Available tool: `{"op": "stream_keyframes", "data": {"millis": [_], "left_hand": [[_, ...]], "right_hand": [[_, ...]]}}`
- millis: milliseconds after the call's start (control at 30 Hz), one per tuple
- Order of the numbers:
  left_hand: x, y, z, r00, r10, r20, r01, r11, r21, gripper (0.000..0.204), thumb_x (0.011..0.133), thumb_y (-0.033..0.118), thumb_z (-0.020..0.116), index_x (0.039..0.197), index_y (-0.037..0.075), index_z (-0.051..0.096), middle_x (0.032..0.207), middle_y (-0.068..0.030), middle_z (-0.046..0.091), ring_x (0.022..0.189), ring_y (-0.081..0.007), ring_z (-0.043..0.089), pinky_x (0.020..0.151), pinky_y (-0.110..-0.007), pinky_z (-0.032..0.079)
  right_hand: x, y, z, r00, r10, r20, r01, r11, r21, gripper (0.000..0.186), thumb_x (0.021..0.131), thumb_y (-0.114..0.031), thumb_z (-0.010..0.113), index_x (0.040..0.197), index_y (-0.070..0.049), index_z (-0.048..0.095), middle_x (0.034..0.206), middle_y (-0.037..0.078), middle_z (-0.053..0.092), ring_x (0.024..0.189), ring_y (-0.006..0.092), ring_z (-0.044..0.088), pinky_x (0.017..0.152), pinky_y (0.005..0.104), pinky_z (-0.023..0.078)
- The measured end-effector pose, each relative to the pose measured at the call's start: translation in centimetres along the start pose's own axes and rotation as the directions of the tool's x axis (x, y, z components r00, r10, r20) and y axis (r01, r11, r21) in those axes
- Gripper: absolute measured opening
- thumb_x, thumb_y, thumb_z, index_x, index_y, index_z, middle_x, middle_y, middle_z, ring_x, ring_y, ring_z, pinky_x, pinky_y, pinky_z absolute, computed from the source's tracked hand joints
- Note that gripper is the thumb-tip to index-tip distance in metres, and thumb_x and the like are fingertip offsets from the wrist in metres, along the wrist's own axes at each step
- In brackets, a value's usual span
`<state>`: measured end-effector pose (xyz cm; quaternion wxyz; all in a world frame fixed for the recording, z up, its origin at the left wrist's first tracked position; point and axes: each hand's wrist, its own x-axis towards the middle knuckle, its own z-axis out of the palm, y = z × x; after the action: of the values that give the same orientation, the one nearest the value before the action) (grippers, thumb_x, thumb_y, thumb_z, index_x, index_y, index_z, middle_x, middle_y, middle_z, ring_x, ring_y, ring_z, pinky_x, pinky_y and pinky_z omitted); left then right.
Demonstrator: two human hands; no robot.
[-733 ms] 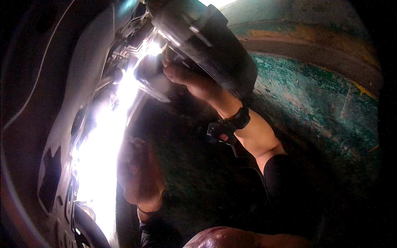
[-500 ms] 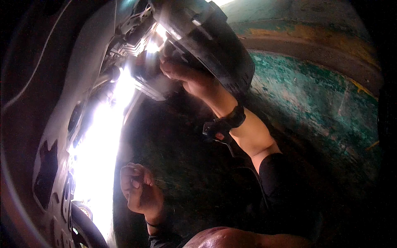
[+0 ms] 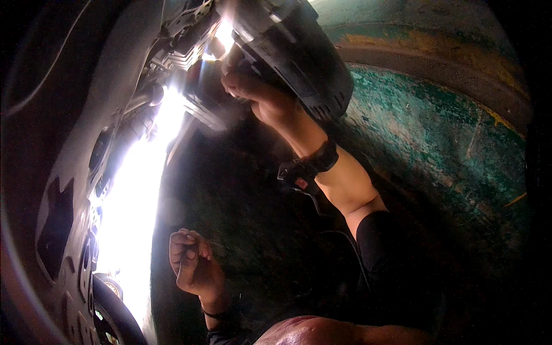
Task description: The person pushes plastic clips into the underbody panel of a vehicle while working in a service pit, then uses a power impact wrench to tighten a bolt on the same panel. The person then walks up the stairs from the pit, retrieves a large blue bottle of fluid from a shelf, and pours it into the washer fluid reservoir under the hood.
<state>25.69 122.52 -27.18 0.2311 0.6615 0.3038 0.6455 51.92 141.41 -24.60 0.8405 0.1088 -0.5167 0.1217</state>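
Observation:
My right hand (image 3: pixel 259 95) is raised into the underside of a vehicle, beside a dark ribbed plastic cover (image 3: pixel 305 57). Its fingers are curled in against the shadowed parts there, and what they grip, if anything, is hidden. A black strap with a small device (image 3: pixel 305 169) circles that wrist, and a thin cable hangs from it. Lower down, my left hand (image 3: pixel 195 264) is held up in the air with its fingers curled together, apart from the vehicle. Whether something small sits inside those fingers cannot be made out.
Along the left runs the vehicle's grey metal underbody (image 3: pixel 103 126), with a tyre (image 3: pixel 118 310) at lower left. Bright light glares through the gap beside it. A worn green wall (image 3: pixel 425 126) curves along the right, with a brown ledge (image 3: pixel 437 63) above.
The view has shifted slightly, so the vehicle parts sit a little differently in the picture. My right hand stays by the plastic cover, and my left hand keeps its curled shape.

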Motion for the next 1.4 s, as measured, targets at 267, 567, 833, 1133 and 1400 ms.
{"op": "stream_keyframes", "data": {"millis": [267, 567, 833, 1133, 1400], "left_hand": [[-0.2, -0.8, 0.1, 1.000, -0.019, 0.015, 0.018, 0.997, 0.076, 0.028, 0.084, 0.024, 0.058, 0.093, -0.002, 0.057, 0.074, -0.0053, 0.046, 0.058, -0.0108, 0.042, 0.050, -0.024, 0.031], [0.3, -1.8, 1.1, 0.990, -0.138, 0.000, 0.138, 0.990, 0.025, 0.057, 0.093, 0.044, 0.054, 0.119, -0.007, 0.057, 0.072, -0.0017, 0.043, 0.057, -0.0080, 0.039, 0.049, -0.023, 0.029], [-4.5, -2.5, 1.0, 0.951, -0.299, -0.083, 0.284, 0.947, -0.152, 0.068, 0.098, 0.055, 0.046, 0.130, -0.005, 0.050, 0.080, -0.0003, 0.049, 0.067, -0.0083, 0.047, 0.059, -0.022, 0.036], [-19.5, 0.1, -5.3, 0.668, -0.595, -0.447, 0.606, 0.784, -0.139, 0.028, 0.101, 0.030, 0.052, 0.105, 0.004, 0.061, 0.093, -0.0031, 0.060, 0.076, -0.0099, 0.055, 0.068, -0.026, 0.044], [-31.4, 8.0, -6.7, 0.318, -0.445, -0.837, 0.501, 0.829, -0.250, 0.010, 0.092, 0.008, 0.062, 0.102, 0.007, 0.064, 0.089, -0.0002, 0.065, 0.080, -0.0125, 0.061, 0.073, -0.028, 0.048]], "right_hand": [[-0.2, -3.1, 0.5, 0.974, -0.221, -0.039, 0.206, 0.948, -0.242, 0.038, 0.084, -0.013, 0.074, 0.120, -0.008, 0.064, 0.105, 0.007, 0.070, 0.094, 0.0173, 0.066, 0.084, 0.0302, 0.053], [-4.5, -6.2, -0.5, 0.998, -0.067, 0.018, 0.068, 0.890, -0.450, 0.038, 0.084, -0.013, 0.073, 0.121, -0.007, 0.063, 0.105, 0.006, 0.069, 0.095, 0.0172, 0.066, 0.084, 0.0298, 0.052], [-17.5, -13.4, 4.0, 0.955, 0.272, 0.117, -0.227, 0.926, -0.300, 0.038, 0.085, -0.013, 0.072, 0.121, -0.007, 0.063, 0.105, 0.006, 0.069, 0.095, 0.0171, 0.065, 0.085, 0.0294, 0.051], [-30.7, -20.8, 9.6, 0.585, 0.699, 0.411, -0.744, 0.665, -0.072, 0.038, 0.086, -0.012, 0.071, 0.122, -0.007, 0.063, 0.106, 0.005, 0.069, 0.096, 0.0170, 0.065, 0.086, 0.0290, 0.050], [-37.9, -27.5, 11.7, -0.028, 0.611, 0.791, -0.974, 0.162, -0.160, 0.038, 0.086, -0.012, 0.070, 0.123, -0.007, 0.062, 0.106, 0.005, 0.068, 0.097, 0.0169, 0.064, 0.087, 0.0286, 0.050]]}}
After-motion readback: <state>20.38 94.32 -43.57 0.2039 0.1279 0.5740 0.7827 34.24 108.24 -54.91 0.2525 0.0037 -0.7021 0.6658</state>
